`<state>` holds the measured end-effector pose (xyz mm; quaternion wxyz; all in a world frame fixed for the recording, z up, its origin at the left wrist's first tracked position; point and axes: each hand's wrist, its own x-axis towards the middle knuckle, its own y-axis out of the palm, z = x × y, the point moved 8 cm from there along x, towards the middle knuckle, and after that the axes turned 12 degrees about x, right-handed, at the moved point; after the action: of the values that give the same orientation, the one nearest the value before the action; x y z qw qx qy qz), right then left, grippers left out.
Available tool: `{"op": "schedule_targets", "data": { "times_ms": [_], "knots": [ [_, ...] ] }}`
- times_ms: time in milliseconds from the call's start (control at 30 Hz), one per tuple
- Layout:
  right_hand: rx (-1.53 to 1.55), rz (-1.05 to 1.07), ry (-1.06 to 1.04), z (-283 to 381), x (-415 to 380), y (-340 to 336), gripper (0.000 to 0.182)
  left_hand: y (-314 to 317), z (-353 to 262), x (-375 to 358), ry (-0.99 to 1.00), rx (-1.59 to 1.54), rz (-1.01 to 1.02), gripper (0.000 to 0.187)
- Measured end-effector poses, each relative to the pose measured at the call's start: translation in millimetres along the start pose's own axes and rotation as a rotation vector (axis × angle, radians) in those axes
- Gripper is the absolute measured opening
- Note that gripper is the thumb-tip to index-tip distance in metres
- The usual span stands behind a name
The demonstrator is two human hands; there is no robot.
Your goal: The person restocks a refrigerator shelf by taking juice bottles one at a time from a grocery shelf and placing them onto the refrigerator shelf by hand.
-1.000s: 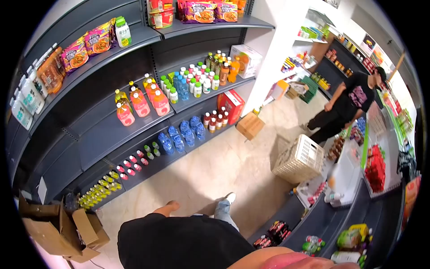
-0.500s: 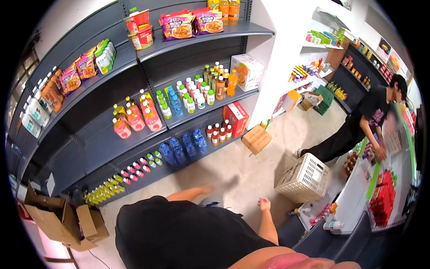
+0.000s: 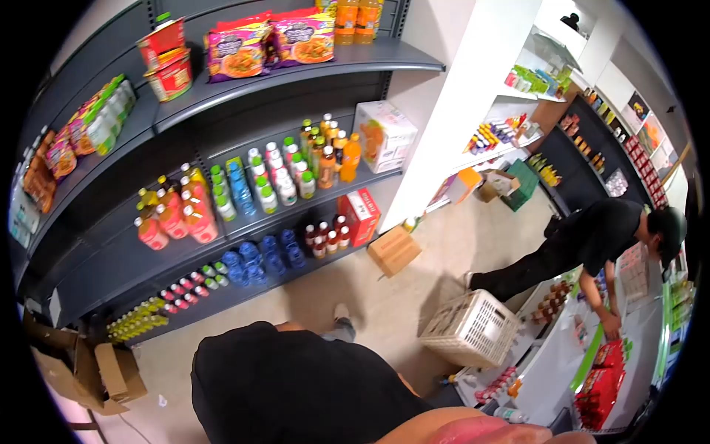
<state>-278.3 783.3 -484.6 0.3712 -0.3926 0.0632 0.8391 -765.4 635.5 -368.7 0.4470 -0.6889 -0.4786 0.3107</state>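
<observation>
Neither of my hands shows now. A sliver of skin [image 3: 290, 326] appears at the left edge of my black shirt [image 3: 296, 388], and another sliver at its right edge; the fingers are hidden behind my body. My shoe [image 3: 341, 311] is on the pale floor. Ahead on the left, a dark shelf unit holds noodle packs [image 3: 303, 46], pink drink bottles [image 3: 198, 220], white bottles with green caps [image 3: 287, 189] and large blue bottles [image 3: 251, 263]. A white plastic crate [image 3: 473, 329] stands on the floor to my right.
A closed carton [image 3: 394, 250] sits on the floor by the white pillar [image 3: 433, 111]. Open cardboard boxes [image 3: 111, 370] lie at lower left. At right, a person in black [image 3: 592, 237] bends over a low white shelf, hands near red packs [image 3: 603, 385].
Both my hands, visible before on either side of my body, have gone out of sight. My view has shifted, and a shoe now shows. The other person leans lower, reaching towards the red packs.
</observation>
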Motion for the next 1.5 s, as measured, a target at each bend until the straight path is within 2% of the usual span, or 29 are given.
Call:
{"op": "schedule_targets", "data": {
  "times_ms": [67,133,200,233,267,367,400,433,500,533,600,633,667,700,733,767,833,900,967,1033,1100,1167,1200,1300,1333,1367,1433,1467,1500],
  "knots": [
    [0.056,-0.068,0.039,23.8,-11.3,-41.5,0.017,16.7,48.7,-31.3,-0.446,-0.111,0.428,0.031],
    [0.200,-0.161,0.036,58.9,-11.3,-88.8,0.017,22.6,76.9,-35.5,-0.683,-0.189,0.631,0.032],
    [0.239,-0.292,-0.061,118.6,-3.6,-132.0,0.016,21.1,98.2,-13.1,-0.711,-0.189,0.668,0.032],
    [-0.183,-0.560,-0.232,179.9,-14.5,-151.6,0.014,20.7,104.7,4.0,-0.679,-0.173,0.666,0.032],
    [-0.313,-0.707,-0.277,204.1,1.8,-174.1,0.015,19.4,110.7,25.5,-0.628,-0.143,0.662,0.032],
    [-0.074,-0.771,-0.535,322.3,50.8,-217.6,0.011,4.8,129.4,135.9,-0.341,0.031,0.519,0.032],
    [0.013,-0.771,-0.696,363.2,68.2,-223.2,0.013,-9.0,141.0,173.7,-0.380,-0.058,0.340,0.028],
    [-0.040,-0.816,-0.832,419.3,70.6,-220.9,0.015,-28.5,149.7,215.9,-0.454,0.107,0.434,0.029],
    [0.218,-0.747,-0.956,498.3,104.7,-216.5,0.017,-127.3,155.8,283.8,-0.529,-0.470,-0.302,0.034],
    [0.328,-0.717,-0.973,534.3,123.8,-210.2,0.016,-188.6,151.2,327.2,-0.503,-0.503,-0.188,0.033],
    [0.515,-0.551,-0.994,615.2,155.4,-188.6,0.015,-341.6,115.5,378.8,-0.279,-0.492,-0.435,0.028],
    [0.446,-0.489,-1.060,669.8,163.1,-176.6,0.015,-420.7,94.3,381.3,-0.440,-0.404,-0.406,0.027],
    [0.370,-0.427,-1.120,721.1,159.8,-165.8,0.015,-471.5,89.5,390.8,-0.513,-0.532,-0.333,0.030],
    [0.270,-0.405,-1.263,790.7,128.5,-151.9,0.013,-543.4,70.0,394.6,-0.394,-0.335,-0.513,0.030],
    [0.249,-0.299,-1.237,847.4,115.5,-147.3,0.009,-602.8,51.8,392.4,-0.184,-0.137,-0.878,0.029],
    [0.215,-0.327,-1.322,902.6,95.8,-146.4,0.010,-663.0,28.1,386.1,-0.135,-0.125,-0.862,0.024],
    [0.139,-0.349,-1.535,1004.7,36.7,-142.7,0.011,-740.8,19.2,386.3,0.044,0.142,-1.115,0.022],
    [0.162,-0.225,-1.792,1092.8,6.7,-133.9,0.009,-803.6,26.1,389.3,-0.106,0.163,-1.140,0.022],
    [0.139,-0.129,-1.802,1165.1,-10.4,-113.6,0.014,-837.9,60.4,401.4,-0.334,0.184,-1.148,0.022],
    [0.023,-0.183,-1.896,1226.6,16.2,-95.9,0.023,-854.4,93.1,411.9,-0.409,0.444,-1.268,0.024],
    [-0.214,-0.304,-1.843,1271.4,60.8,-71.9,0.036,-851.9,138.1,424.6,-0.682,0.534,-1.130,0.045],
    [-0.276,-0.132,-1.766,1294.6,79.9,-43.9,0.041,-847.1,155.1,430.1,-0.981,0.563,-0.971,0.056],
    [-0.316,0.051,-1.680,1306.3,92.8,-28.0,0.045,-849.8,165.6,429.2,-1.021,0.501,-0.937,0.070],
    [-0.455,0.104,-1.517,1310.6,108.4,-6.3,0.050,-852.5,176.8,421.0,-0.974,0.435,-1.004,0.068],
    [-0.624,0.043,-1.515,1307.0,106.3,-0.6,0.057,-858.6,183.3,422.8,-0.802,0.408,-1.001,0.061],
    [-0.644,-0.007,-1.526,1300.8,101.0,2.0,0.059,-856.3,193.3,426.8,-0.580,-0.082,-0.972,0.052],
    [-0.680,-0.112,-1.532,1292.8,94.9,4.4,0.064,-867.6,208.2,415.8,-0.562,-0.402,-1.002,0.049],
    [-0.798,-0.079,-1.509,1298.3,98.0,8.9,0.070,-869.6,226.1,403.0,-0.572,-0.413,-1.263,0.049],
    [-0.852,-0.031,-1.458,1297.7,83.9,4.1,0.073,-869.2,221.0,402.5,-0.637,-0.201,-1.241,0.048]
  ]
}}
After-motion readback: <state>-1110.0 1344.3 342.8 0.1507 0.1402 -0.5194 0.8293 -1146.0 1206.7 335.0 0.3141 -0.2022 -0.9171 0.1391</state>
